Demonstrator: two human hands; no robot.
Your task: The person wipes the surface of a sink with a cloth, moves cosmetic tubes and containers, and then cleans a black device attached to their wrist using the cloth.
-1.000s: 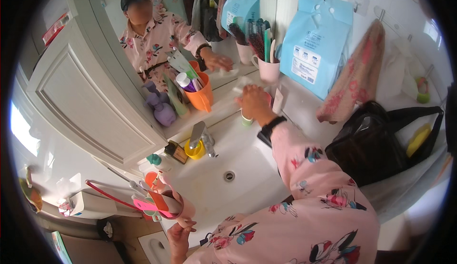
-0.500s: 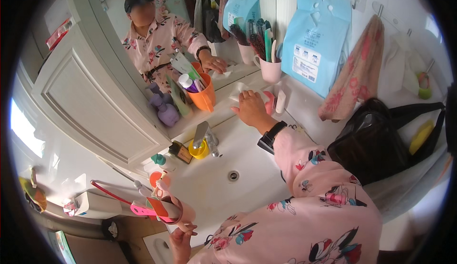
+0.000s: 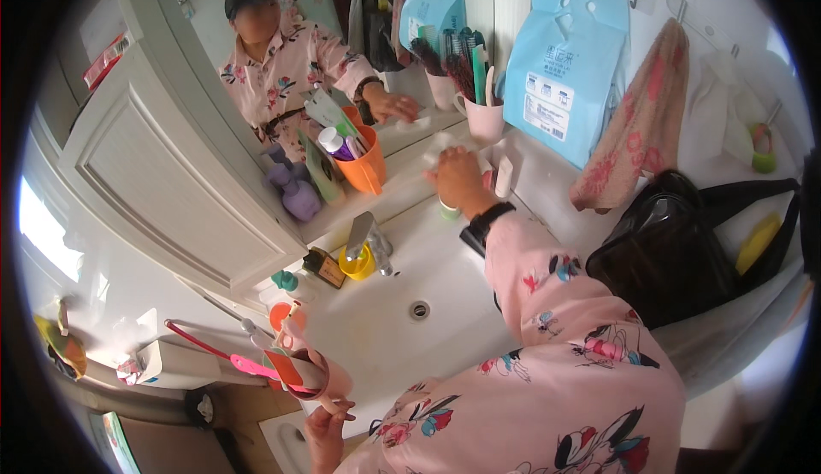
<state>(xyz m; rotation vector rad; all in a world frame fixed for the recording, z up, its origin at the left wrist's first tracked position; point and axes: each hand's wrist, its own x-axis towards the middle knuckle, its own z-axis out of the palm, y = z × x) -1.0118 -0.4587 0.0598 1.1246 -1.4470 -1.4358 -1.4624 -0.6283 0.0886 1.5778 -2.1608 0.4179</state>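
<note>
left hand (image 3: 325,427), lower left, pinching pink cup (image 3: 339,382); right hand (image 3: 462,183), upper center, finger closure unclear, likely wiping ledge (image 3: 408,188); next needs steady pressure.

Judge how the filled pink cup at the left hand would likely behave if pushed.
The pink cup would probably tip easily, since a long pink handle juts well past its rim. Its smooth-looking wall suggests it is stiff, and perhaps slippery for the left hand. Loose contents might shift inside.
</note>
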